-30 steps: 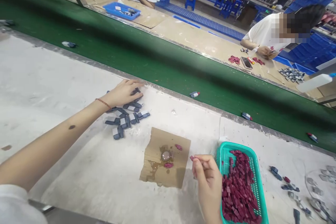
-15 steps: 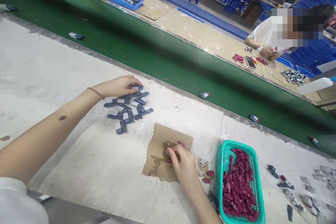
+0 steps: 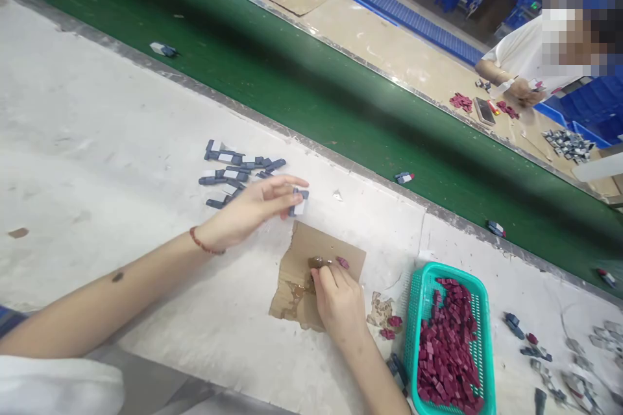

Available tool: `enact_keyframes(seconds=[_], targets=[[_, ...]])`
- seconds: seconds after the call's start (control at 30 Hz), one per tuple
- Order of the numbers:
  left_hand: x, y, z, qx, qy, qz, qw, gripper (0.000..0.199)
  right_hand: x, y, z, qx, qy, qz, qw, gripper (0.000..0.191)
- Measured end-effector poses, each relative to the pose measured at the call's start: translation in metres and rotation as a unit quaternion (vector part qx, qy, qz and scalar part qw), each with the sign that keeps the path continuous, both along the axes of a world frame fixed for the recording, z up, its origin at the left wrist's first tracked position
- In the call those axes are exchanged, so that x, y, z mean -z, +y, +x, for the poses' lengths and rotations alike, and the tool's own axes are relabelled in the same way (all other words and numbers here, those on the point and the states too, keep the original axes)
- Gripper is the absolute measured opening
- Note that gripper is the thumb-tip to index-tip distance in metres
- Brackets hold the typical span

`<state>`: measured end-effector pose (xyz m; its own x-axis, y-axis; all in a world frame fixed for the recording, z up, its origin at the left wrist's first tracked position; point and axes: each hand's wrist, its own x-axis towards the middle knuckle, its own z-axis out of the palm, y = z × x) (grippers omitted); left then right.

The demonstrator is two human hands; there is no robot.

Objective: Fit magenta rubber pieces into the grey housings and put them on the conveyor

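Between the thumb and fingers of my left hand (image 3: 265, 203) is a blue-grey and white part (image 3: 298, 202), held just above the table beyond the cardboard. Several similar parts (image 3: 226, 174) lie in a loose group behind that hand. My right hand (image 3: 341, 298) is over a torn cardboard piece (image 3: 348, 249), its fingertips pinched together at a wet brown patch (image 3: 318, 262); what they hold, if anything, is too small to tell. A dark red piece (image 3: 342, 262) lies on the cardboard by the knuckles.
A green basket (image 3: 413, 337) of dark red pieces stands right of my right forearm. Loose grey parts (image 3: 579, 363) lie at the far right. Beyond the table runs a green belt (image 3: 292, 84) carrying a few parts; a person (image 3: 520, 45) works across it.
My left hand has moved right and nearer, away from the group, with one part in its fingers. My right hand stays at the cardboard. The whole view has shifted slightly.
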<state>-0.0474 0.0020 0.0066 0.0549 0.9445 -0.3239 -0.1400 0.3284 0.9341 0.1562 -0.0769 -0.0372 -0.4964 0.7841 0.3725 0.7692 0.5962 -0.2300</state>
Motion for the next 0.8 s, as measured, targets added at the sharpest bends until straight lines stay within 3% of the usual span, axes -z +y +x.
enact_keyframes(seconds=[0.13,0.3,0.43,0.63,0.73,0.8], targets=[[0.012,-0.024,0.014,0.021,-0.157,-0.136,0.978,0.035,0.0,0.0,0.0,0.001,0.001,-0.001,1.0,0.045],[0.026,-0.037,0.02,0.037,-0.232,-0.159,0.959,0.033,0.001,-0.001,0.002,-0.002,0.007,-0.022,1.0,0.042],[0.037,-0.042,0.023,0.042,-0.227,-0.134,0.964,0.03,0.001,0.0,0.003,0.001,0.014,-0.035,0.999,0.041],[0.045,-0.044,0.023,0.071,-0.118,-0.069,0.988,0.038,0.0,-0.001,0.004,0.003,0.062,-0.105,0.992,0.037],[0.045,-0.046,0.025,0.088,-0.059,-0.026,0.994,0.035,-0.003,-0.001,0.006,0.055,0.203,-0.23,0.95,0.035],[0.043,-0.049,0.028,0.087,-0.04,0.009,0.995,0.031,-0.006,0.001,0.008,0.123,0.33,-0.31,0.883,0.035]])
